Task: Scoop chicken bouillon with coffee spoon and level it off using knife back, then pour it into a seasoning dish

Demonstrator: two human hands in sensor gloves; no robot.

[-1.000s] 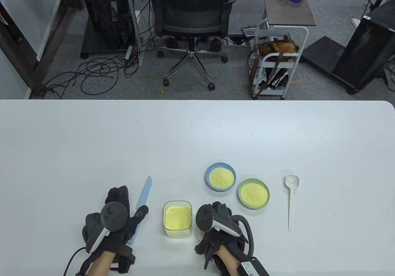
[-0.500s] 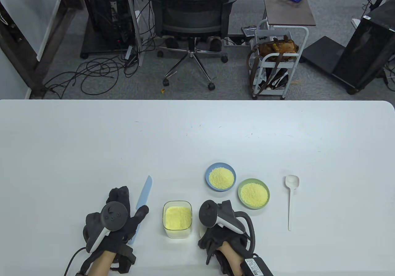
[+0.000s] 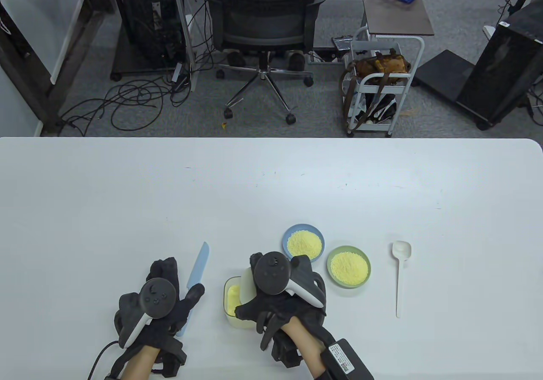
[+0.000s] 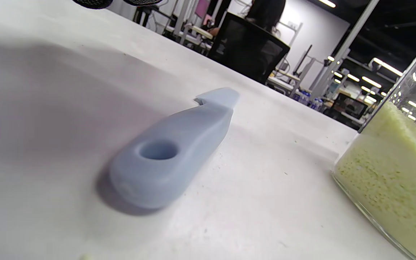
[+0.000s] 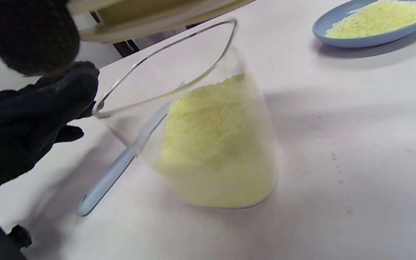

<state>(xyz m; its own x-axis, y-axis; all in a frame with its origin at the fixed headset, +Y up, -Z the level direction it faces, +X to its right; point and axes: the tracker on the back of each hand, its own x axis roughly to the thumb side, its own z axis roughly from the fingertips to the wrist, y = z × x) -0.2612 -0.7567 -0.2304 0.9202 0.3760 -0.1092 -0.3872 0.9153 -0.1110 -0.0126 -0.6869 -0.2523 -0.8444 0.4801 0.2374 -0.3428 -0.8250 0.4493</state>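
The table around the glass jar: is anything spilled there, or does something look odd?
A few small yellow grains lie loose on the table beside the glass jar. The right hand holds a cream lid above the jar's open mouth.

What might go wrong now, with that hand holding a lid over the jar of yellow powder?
The right hand holds the cream lid tilted over the open square glass jar; set down askew, it may knock the jar and spill powder. The white plastic spoon lies untouched, so closing now leaves scooping undone. The left hand rests by the blue knife.
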